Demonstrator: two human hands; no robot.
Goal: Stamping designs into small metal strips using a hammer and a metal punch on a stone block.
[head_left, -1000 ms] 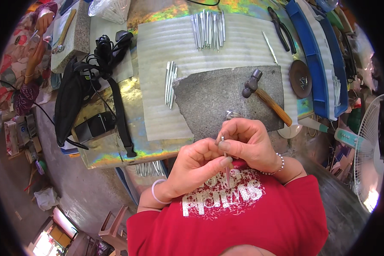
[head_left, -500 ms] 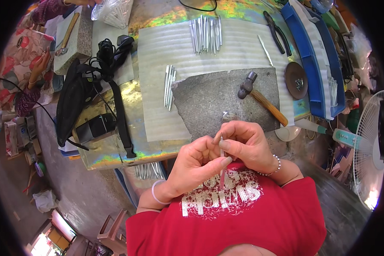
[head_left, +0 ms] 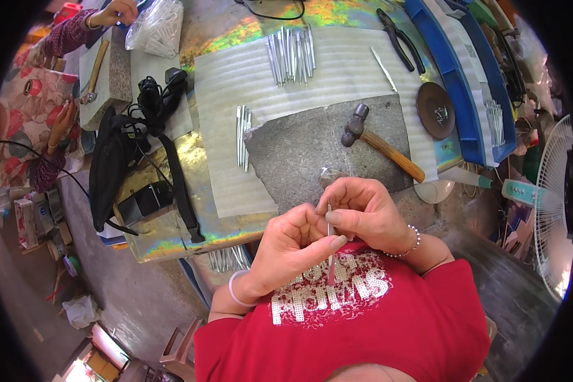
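In front of my red shirt, a thin silver metal piece (head_left: 330, 260) stands nearly upright between both hands, its lower end looking pinkish. My left hand (head_left: 293, 245) pinches it with thumb and curled fingers. My right hand (head_left: 363, 210) is closed on its upper part, the thumb pressed against it. The fingertips of both hands meet and hide some of the piece. Just beyond them lies a dark grey stone slab (head_left: 299, 143), with a small shiny rounded thing (head_left: 330, 174) at its near edge. A wooden-handled ball-peen hammer (head_left: 382, 143) rests on the slab.
On the white foam sheet (head_left: 226, 191) lie two groups of slim metal pieces (head_left: 291, 56) and one single piece (head_left: 383, 69). Pliers (head_left: 401, 41), a brown dish (head_left: 435, 109) and a blue tray (head_left: 449, 83) are rightward. A black strapped bag (head_left: 111, 162) and a co-worker's hand (head_left: 118, 13) are leftward.
The table and its things have shifted a little left and turned in the view. The co-worker's upper hand shows more fully. My hands keep nearly the same grip and place.
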